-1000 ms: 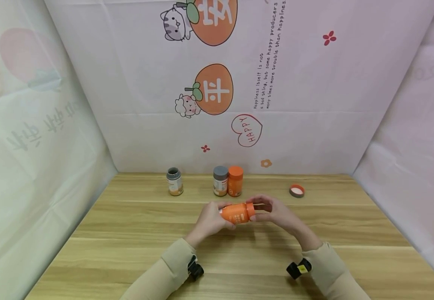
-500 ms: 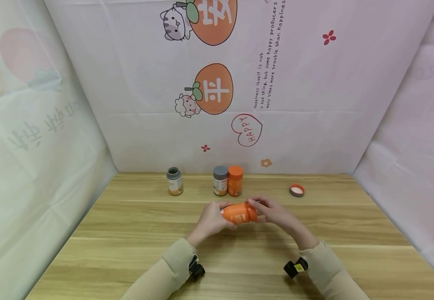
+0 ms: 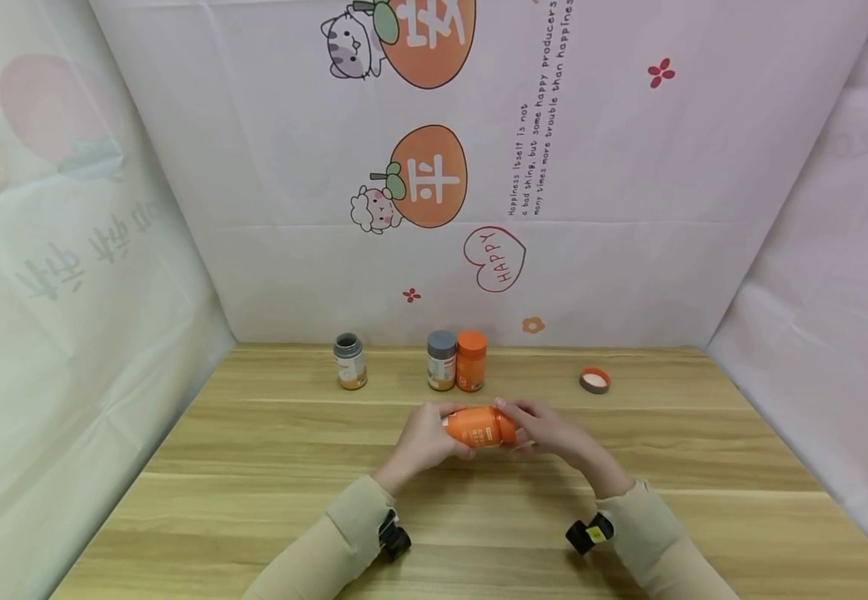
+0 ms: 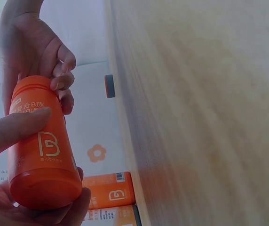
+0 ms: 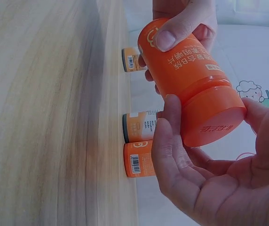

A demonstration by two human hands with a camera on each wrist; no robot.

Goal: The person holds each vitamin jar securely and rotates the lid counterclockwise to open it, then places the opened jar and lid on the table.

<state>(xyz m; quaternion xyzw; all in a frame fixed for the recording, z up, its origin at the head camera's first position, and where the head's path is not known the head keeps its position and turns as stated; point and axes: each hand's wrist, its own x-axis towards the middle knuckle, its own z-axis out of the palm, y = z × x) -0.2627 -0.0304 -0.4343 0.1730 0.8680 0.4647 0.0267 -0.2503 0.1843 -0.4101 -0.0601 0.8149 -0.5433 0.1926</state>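
My left hand [image 3: 422, 440] grips an orange pill bottle [image 3: 474, 427] round its body, thumb across the printed label, above the table. The bottle lies nearly sideways, its capped end toward the right. With thumb and fingers at opposite sides of the rim, my right hand [image 3: 554, 433] holds the orange cap [image 5: 214, 115] on the bottle's end. A narrow neck ring shows just behind the cap in the right wrist view. From the left wrist view, the right fingers [image 4: 61, 82] curl by the neck and hide most of the cap.
At the back stand a grey-capped bottle [image 3: 441, 360] and an orange bottle [image 3: 471, 361], side by side. A bottle without a cap [image 3: 350, 362] stands farther left. A loose grey-and-orange cap [image 3: 594, 381] lies inside-up at the right. A printed white cloth [image 3: 313, 250] rises behind the wooden table [image 3: 253, 467].
My right fingers have moved from loosely around the cap's end to closer over its rim, the wrist shifting slightly left. The left hand and the bottle have barely moved.
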